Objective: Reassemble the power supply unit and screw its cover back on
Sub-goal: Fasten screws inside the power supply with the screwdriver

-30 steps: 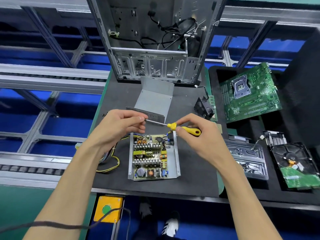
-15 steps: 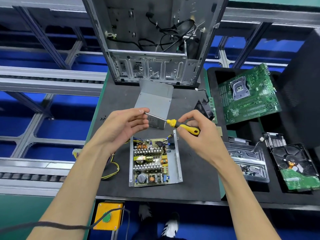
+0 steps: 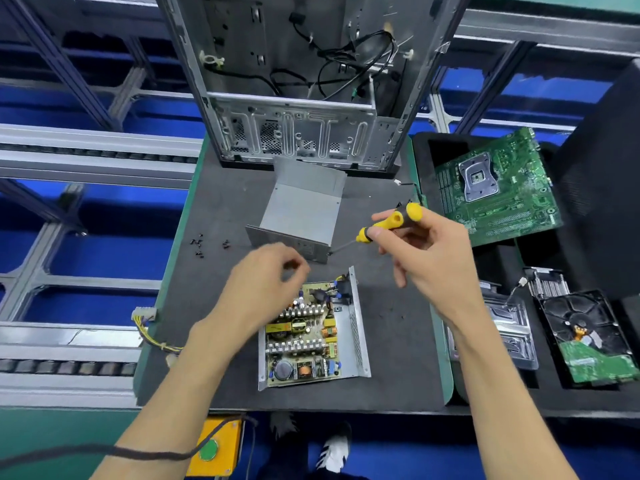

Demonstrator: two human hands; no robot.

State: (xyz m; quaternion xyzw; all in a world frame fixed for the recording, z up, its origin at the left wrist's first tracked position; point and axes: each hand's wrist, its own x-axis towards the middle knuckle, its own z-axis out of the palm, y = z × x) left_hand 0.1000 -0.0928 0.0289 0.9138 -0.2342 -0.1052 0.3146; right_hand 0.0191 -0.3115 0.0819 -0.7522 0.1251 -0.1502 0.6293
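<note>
Two hands hover above the open power supply unit (image 3: pixel 311 336), which lies at the centre of the frame on the dark work mat (image 3: pixel 394 341) with its circuit board facing up and one perforated side wall standing along its right edge. The right hand (image 3: pixel 426 258) grips the yellow-handled screwdriver (image 3: pixel 388 225) by thumb and fingertips, handle high toward the upper right and shaft slanting down-left, so the tip points at the near corner of the grey cover (image 3: pixel 304 211); whether a screw sits on the tip is too small to tell. The left hand (image 3: pixel 266 282) hangs over the upper left corner of the unit with fingers loosely curled; it looks blurred, and I cannot tell whether it pinches anything.

That cover stands just above the unit in the frame, tipped up on one flange, not yet fitted. Several small black screws (image 3: pixel 199 245) lie scattered on the mat at centre left, within reach of the left hand, probably laid there for refitting. Yellow cable leads (image 3: pixel 149 323) trail off the unit's left side. An empty computer case (image 3: pixel 298 81) fills the top centre; a green motherboard (image 3: pixel 498 188) and a hard drive (image 3: pixel 588 337) rest at right.
</note>
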